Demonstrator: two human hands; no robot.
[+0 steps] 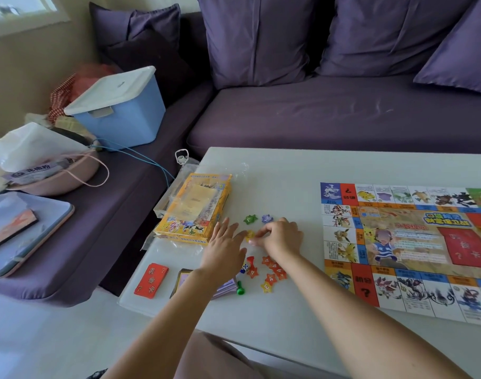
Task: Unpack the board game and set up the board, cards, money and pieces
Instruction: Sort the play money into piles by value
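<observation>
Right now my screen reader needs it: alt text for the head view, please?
A person's right hand pinches a yellow star token on a white table, left hand flat beside it. Game board at right, yellow box at left.

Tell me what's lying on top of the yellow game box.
A clear plastic bag with pale yellow paper inside lies on the box. The box art beneath is mostly hidden.
</observation>
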